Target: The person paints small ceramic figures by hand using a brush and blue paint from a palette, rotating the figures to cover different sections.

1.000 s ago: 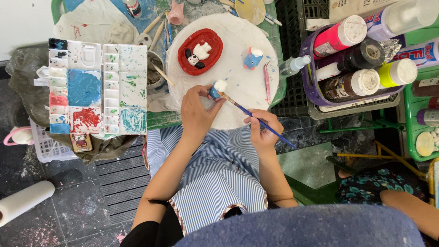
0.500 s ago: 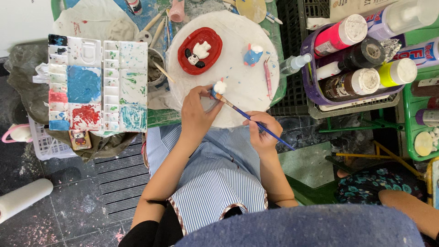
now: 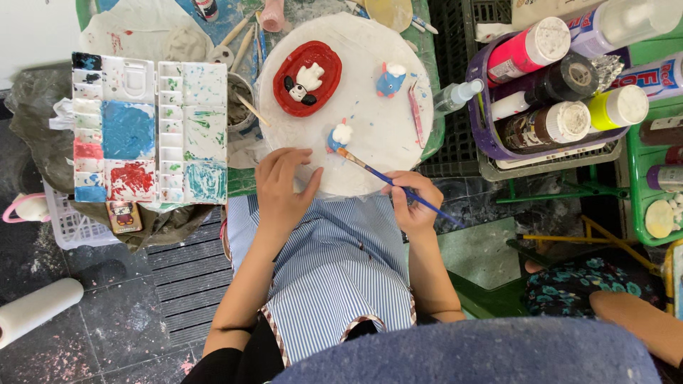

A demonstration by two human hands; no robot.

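Note:
My right hand [image 3: 414,201] grips a thin blue-handled paintbrush [image 3: 398,186], whose tip touches a small blue and white clay figure [image 3: 339,135] standing on a round white board [image 3: 377,128]. My left hand [image 3: 282,186] rests flat on the board's near edge with fingers spread, holding nothing, just left of the figure. Farther back on the board sit a red oval dish [image 3: 307,77] with a white and black figure in it and another small blue and white figure [image 3: 390,80].
A white paint palette [image 3: 146,128] with blue, red and teal patches lies at the left. A purple basket [image 3: 498,146] of paint bottles stands at the right, beside green crates. A pink stick [image 3: 415,114] lies on the board. Another person's patterned sleeve [image 3: 576,284] shows at lower right.
My left hand has let go of the small blue and white figure, which now stands on the board, and the hand has dropped to the board's near edge. The brush stays at the figure.

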